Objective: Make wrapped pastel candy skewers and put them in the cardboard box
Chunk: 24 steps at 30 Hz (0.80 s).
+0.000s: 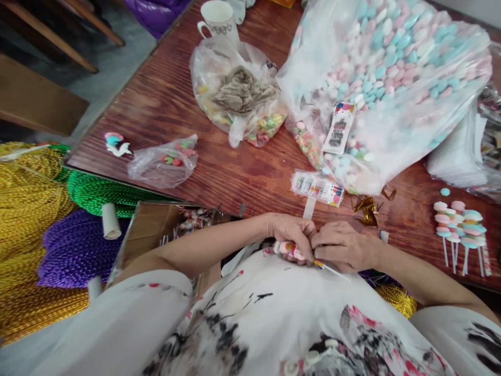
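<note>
Close against my shirt, a bagged candy lollipop [290,249] lies sideways, its pink candy to the left and its white stick [337,271] pointing right. My left hand [291,232] is closed around the candy end, thumb on top. The fingers of my right hand [346,245] pinch together at the neck of the bag, where a small yellowish piece shows; whether it is a tie I cannot tell. Just beyond my hands lie printed clear bags [316,187] and a bunch of gold twist ties [366,209].
A big bag of pastel candies [391,68] covers the back right. Candy lollipops [460,230] lie at the right. A bag with a brown cloth [242,91], a mug [219,21] and a small bag [166,161] stand leftward. A cardboard box [151,222] sits below the edge.
</note>
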Each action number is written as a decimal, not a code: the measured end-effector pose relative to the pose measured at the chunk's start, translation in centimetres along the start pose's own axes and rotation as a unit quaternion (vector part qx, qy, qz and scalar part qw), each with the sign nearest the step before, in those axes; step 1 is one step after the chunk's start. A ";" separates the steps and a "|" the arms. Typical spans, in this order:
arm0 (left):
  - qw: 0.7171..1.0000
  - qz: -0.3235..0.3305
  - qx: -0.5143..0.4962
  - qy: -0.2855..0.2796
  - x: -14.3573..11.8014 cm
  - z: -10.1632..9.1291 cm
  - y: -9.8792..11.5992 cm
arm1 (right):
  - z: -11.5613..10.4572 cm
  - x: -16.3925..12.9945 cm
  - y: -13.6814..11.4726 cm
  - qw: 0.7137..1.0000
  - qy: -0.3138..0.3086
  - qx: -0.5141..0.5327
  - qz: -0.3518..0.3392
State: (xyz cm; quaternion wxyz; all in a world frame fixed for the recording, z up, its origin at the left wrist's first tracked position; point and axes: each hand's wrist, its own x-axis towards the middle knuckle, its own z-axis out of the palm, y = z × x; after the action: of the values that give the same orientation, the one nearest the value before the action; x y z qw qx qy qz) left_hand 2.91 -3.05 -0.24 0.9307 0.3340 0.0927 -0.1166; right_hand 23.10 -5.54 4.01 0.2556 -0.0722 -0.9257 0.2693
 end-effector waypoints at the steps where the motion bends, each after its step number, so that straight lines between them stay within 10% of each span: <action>1: 1.000 -0.005 0.004 0.003 0.0 0.0 0.0 | 0.0 0.1 0.0 1.000 -0.007 0.003 -0.010; 19: 0.997 0.035 0.058 0.044 0.0 1.3 0.5 | -2.0 2.2 -0.8 0.986 -0.160 0.046 0.015; 24: 0.903 0.121 0.358 0.207 -2.0 2.2 3.2 | -1.2 2.0 0.0 0.981 -0.160 0.026 0.102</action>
State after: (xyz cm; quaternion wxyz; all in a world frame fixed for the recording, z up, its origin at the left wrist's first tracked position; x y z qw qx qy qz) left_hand 2.13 -1.79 3.86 0.7155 0.6697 0.1940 0.0434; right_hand 21.97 -4.43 5.80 0.0769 -0.1152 -0.9352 0.3260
